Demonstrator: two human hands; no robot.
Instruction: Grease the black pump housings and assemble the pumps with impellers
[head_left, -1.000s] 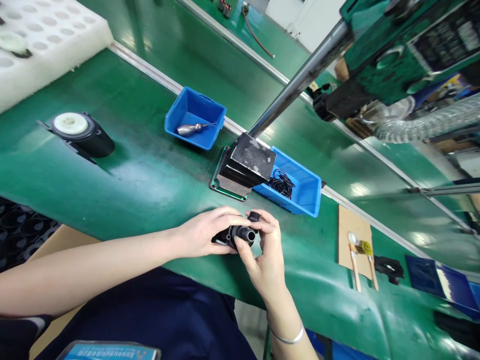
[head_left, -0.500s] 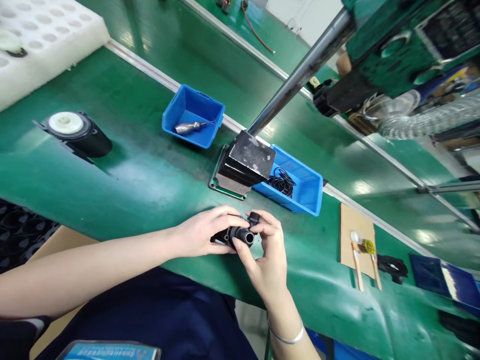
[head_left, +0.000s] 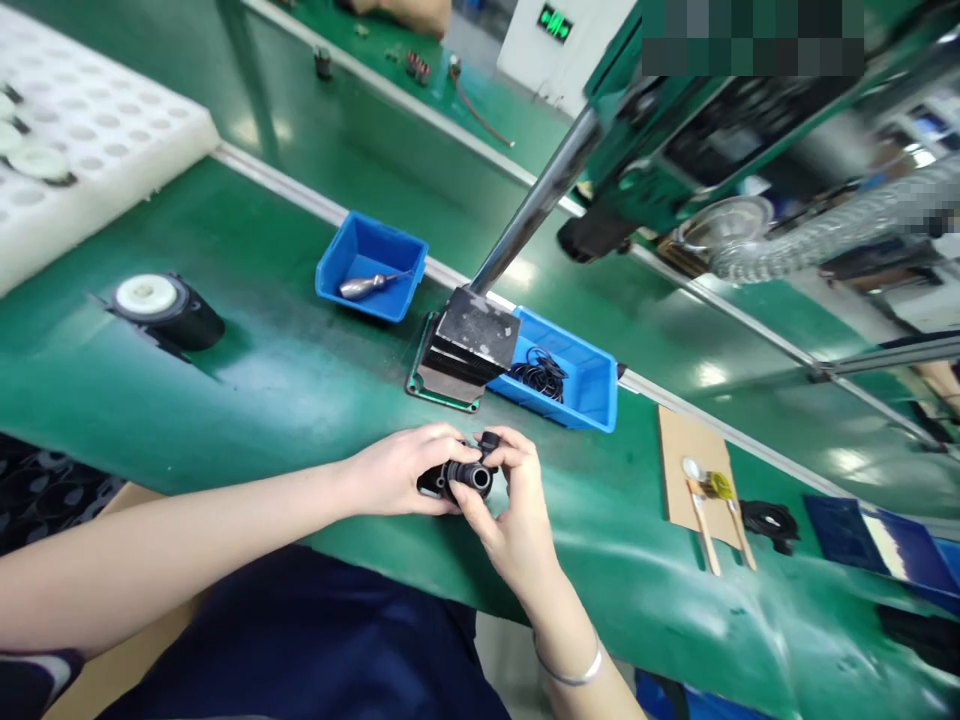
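Near the table's front edge, my left hand (head_left: pixel 409 468) is wrapped round the left side of a black plastic part (head_left: pixel 466 476). The part has a round hollow spout facing up and a small knob at its upper right. My right hand (head_left: pixel 517 495) grips the same part from the right, thumb against the spout and fingers by the knob. The fingers cover much of the part. Just beyond the hands is the black block base (head_left: pixel 476 330) of a metal post. Behind it lies a blue bin (head_left: pixel 596 390) with black rings.
A blue bin (head_left: pixel 375 245) holds a metal-handled tool. A black cylinder (head_left: pixel 191 315) with a white top is at left, beside white foam (head_left: pixel 150 150). Two brushes (head_left: pixel 705 530) rest on cardboard (head_left: pixel 675 460) at right. A machine head (head_left: pixel 637 170) overhangs the bench.
The view has shifted, so the bench, bins and hands appear a little displaced. Both hands keep their hold on the black part, with little visible change in grip.
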